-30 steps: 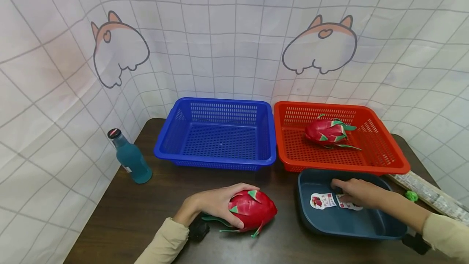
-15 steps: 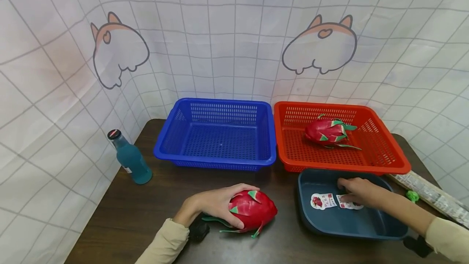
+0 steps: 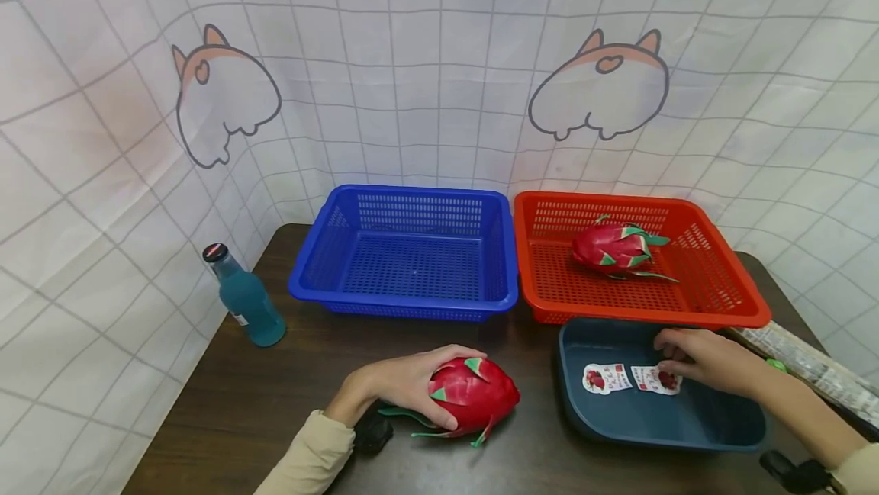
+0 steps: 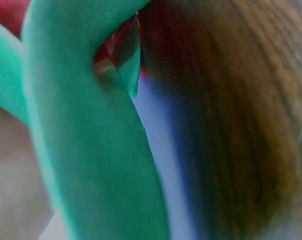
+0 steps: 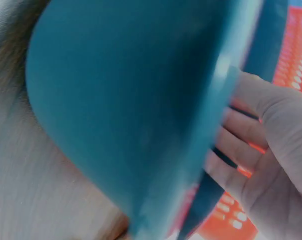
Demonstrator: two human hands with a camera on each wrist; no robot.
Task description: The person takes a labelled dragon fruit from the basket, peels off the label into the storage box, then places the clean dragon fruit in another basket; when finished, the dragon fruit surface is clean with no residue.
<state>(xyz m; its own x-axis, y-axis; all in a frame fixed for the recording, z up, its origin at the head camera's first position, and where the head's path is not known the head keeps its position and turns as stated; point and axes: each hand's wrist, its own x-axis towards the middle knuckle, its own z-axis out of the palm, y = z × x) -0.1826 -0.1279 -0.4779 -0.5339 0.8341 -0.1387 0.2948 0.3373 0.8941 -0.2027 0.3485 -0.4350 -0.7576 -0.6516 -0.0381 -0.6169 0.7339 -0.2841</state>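
On the table before me, my left hand (image 3: 398,384) grips a red dragon fruit (image 3: 476,396) from its leafy end. A green leaf (image 4: 98,150) of it fills much of the left wrist view. My right hand (image 3: 710,361) hovers over the dark blue basin (image 3: 639,425), fingers loosely bent and nothing visible in them. On the basin's floor lie two white labels with red fruit prints, one label (image 3: 607,378) at the left and another label (image 3: 657,380) by my right fingertips. In the right wrist view the basin's wall (image 5: 125,110) hides those fingertips.
A blue basket (image 3: 412,302) stands at the back, next to a red basket (image 3: 618,312) holding another dragon fruit (image 3: 611,245). A bottle of blue-green liquid (image 3: 249,300) stands at left. Right of the basin are a newspaper-covered strip (image 3: 817,365) and a small green object (image 3: 776,364).
My right hand has shifted rightward within the basin and off the right label, which now shows whole. My left hand and the dragon fruit have stayed put.
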